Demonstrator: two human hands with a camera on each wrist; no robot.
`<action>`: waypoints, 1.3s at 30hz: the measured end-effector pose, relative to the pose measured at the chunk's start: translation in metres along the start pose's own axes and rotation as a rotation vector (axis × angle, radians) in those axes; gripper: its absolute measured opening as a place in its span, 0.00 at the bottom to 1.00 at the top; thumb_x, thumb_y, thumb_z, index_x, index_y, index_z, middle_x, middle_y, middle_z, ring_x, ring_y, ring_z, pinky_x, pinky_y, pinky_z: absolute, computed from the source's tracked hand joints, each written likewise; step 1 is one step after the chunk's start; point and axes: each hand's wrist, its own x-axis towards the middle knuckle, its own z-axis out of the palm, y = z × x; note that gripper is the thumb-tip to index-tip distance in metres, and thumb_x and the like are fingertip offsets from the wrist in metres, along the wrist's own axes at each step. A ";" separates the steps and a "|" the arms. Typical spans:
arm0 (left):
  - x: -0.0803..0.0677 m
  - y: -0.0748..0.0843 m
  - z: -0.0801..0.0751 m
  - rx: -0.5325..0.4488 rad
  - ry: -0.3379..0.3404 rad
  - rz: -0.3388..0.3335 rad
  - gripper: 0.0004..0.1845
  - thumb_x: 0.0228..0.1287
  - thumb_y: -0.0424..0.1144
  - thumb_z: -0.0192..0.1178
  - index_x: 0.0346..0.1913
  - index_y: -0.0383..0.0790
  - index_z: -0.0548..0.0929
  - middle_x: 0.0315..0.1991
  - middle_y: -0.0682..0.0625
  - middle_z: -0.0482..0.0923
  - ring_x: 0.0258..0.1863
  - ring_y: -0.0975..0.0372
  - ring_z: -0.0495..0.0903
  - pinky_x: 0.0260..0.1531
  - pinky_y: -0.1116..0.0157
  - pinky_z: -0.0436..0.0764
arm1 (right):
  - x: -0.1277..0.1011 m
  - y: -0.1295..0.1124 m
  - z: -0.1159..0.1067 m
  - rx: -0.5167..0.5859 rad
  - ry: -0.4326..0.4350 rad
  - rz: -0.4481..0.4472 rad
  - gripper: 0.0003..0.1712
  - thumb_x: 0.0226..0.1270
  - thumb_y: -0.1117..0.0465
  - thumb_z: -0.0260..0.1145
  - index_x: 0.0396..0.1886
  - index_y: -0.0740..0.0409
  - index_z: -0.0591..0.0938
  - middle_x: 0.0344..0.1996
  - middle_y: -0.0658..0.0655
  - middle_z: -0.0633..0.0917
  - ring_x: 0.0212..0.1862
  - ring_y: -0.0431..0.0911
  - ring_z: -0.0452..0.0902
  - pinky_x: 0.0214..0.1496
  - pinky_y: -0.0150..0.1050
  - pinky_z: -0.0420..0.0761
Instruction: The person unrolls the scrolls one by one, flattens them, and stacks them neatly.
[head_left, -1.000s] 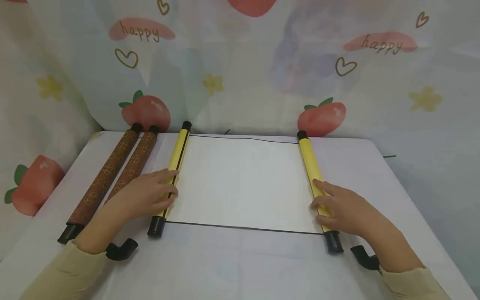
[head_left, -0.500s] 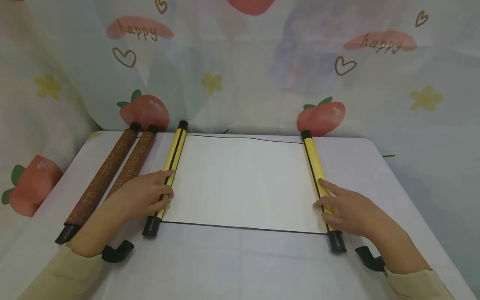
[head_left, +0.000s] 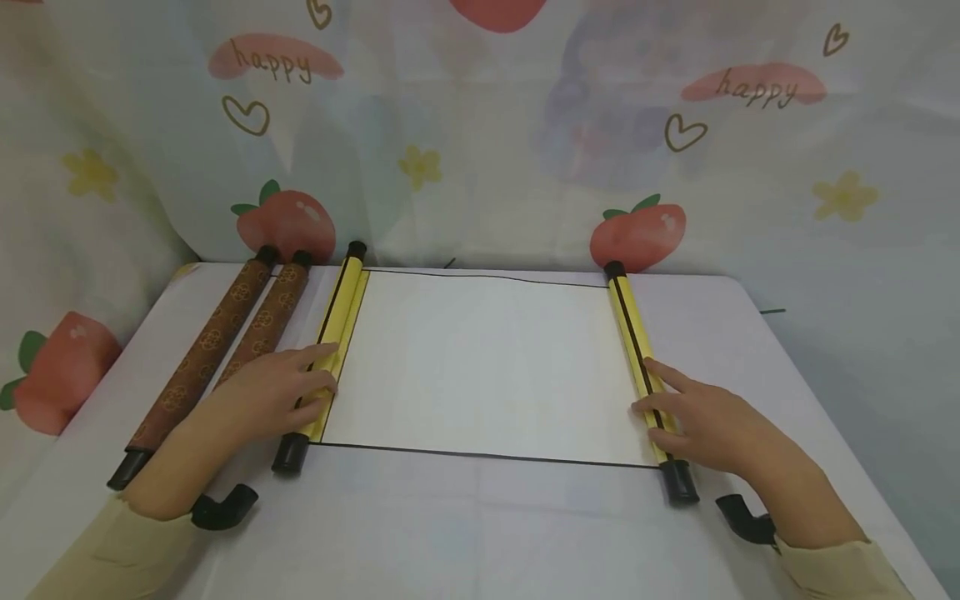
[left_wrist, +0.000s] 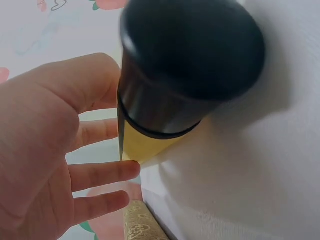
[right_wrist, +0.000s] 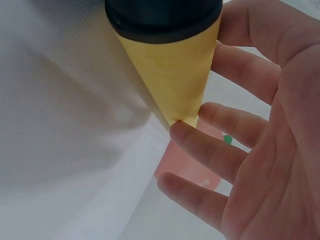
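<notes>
Hands rest on both ends of a scroll spread across a white table (head_left: 465,533). At far left lie two brown rolled scrolls (head_left: 225,337), side by side. Next, the left hand (head_left: 262,392) lies with fingers straight on the left yellow roller (head_left: 330,333). White paper (head_left: 480,367) stretches flat between. The right hand (head_left: 705,421), fingers extended, presses the right yellow roller (head_left: 633,342). Strawberry-print cloth (head_left: 480,125) hangs behind.

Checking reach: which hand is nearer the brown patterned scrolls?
Left. The left hand rests on the left yellow roller right beside the brown patterned scrolls; the right hand is across the sheet.
</notes>
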 end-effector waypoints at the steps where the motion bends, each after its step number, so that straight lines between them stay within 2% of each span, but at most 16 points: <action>1: -0.001 0.000 0.000 0.001 0.005 0.004 0.09 0.59 0.36 0.63 0.40 0.51 0.87 0.63 0.40 0.77 0.47 0.50 0.84 0.34 0.57 0.80 | 0.000 0.000 0.000 -0.006 -0.005 0.005 0.18 0.59 0.53 0.72 0.50 0.41 0.87 0.72 0.65 0.66 0.39 0.48 0.82 0.34 0.41 0.79; 5: -0.003 -0.001 -0.001 0.016 0.015 0.017 0.08 0.59 0.35 0.63 0.40 0.49 0.87 0.62 0.39 0.77 0.42 0.53 0.84 0.29 0.62 0.76 | -0.002 0.002 0.000 -0.001 -0.017 0.019 0.17 0.59 0.49 0.73 0.49 0.41 0.87 0.72 0.66 0.65 0.42 0.52 0.83 0.37 0.46 0.82; 10: -0.005 -0.002 -0.001 0.025 -0.016 0.002 0.06 0.59 0.40 0.66 0.39 0.49 0.87 0.63 0.38 0.76 0.43 0.53 0.85 0.32 0.60 0.79 | -0.004 0.004 0.000 0.020 -0.018 0.030 0.20 0.55 0.45 0.76 0.48 0.39 0.86 0.72 0.65 0.64 0.44 0.53 0.83 0.40 0.51 0.83; 14: -0.006 -0.002 -0.003 0.019 -0.018 -0.004 0.06 0.58 0.39 0.68 0.38 0.49 0.87 0.63 0.38 0.76 0.42 0.53 0.85 0.32 0.60 0.78 | -0.006 0.006 0.001 0.006 -0.008 0.036 0.20 0.56 0.48 0.75 0.49 0.41 0.86 0.72 0.65 0.64 0.43 0.53 0.83 0.36 0.47 0.81; 18: -0.006 -0.002 -0.005 0.003 -0.026 -0.007 0.05 0.58 0.38 0.67 0.38 0.49 0.88 0.63 0.38 0.76 0.43 0.53 0.85 0.32 0.60 0.79 | -0.007 0.008 0.001 -0.018 -0.010 0.032 0.20 0.57 0.52 0.72 0.51 0.43 0.86 0.72 0.67 0.63 0.40 0.51 0.81 0.31 0.40 0.75; 23: -0.007 -0.002 -0.006 -0.003 -0.041 -0.005 0.05 0.59 0.38 0.67 0.37 0.48 0.89 0.63 0.39 0.76 0.45 0.53 0.85 0.33 0.61 0.79 | -0.009 0.008 0.002 -0.017 -0.011 0.045 0.19 0.59 0.53 0.69 0.52 0.43 0.86 0.72 0.67 0.62 0.40 0.50 0.81 0.30 0.38 0.73; 26: -0.008 -0.002 -0.006 0.000 -0.048 -0.011 0.04 0.59 0.39 0.68 0.37 0.48 0.89 0.63 0.39 0.76 0.45 0.52 0.85 0.34 0.59 0.79 | -0.009 0.009 0.003 -0.012 -0.008 0.042 0.18 0.60 0.47 0.71 0.50 0.42 0.86 0.72 0.68 0.63 0.42 0.53 0.82 0.33 0.43 0.79; 30: -0.010 -0.002 -0.006 -0.004 -0.056 -0.024 0.06 0.58 0.43 0.70 0.38 0.50 0.89 0.64 0.39 0.75 0.51 0.49 0.83 0.43 0.54 0.81 | -0.009 0.011 0.003 -0.007 0.008 0.039 0.23 0.54 0.39 0.75 0.48 0.40 0.86 0.71 0.68 0.64 0.48 0.60 0.82 0.40 0.53 0.83; 35: -0.011 -0.002 -0.006 -0.010 -0.035 -0.028 0.06 0.57 0.42 0.71 0.37 0.48 0.88 0.64 0.39 0.75 0.62 0.45 0.75 0.54 0.47 0.78 | -0.010 0.015 0.004 -0.025 0.068 -0.005 0.14 0.55 0.50 0.75 0.43 0.41 0.87 0.70 0.68 0.68 0.44 0.54 0.81 0.35 0.44 0.77; 39: -0.012 -0.002 -0.005 0.006 -0.016 -0.008 0.05 0.57 0.41 0.70 0.36 0.48 0.88 0.63 0.39 0.76 0.63 0.44 0.74 0.53 0.45 0.78 | -0.011 0.017 0.004 -0.054 0.099 -0.038 0.14 0.54 0.56 0.72 0.42 0.45 0.88 0.69 0.66 0.71 0.52 0.58 0.81 0.45 0.48 0.81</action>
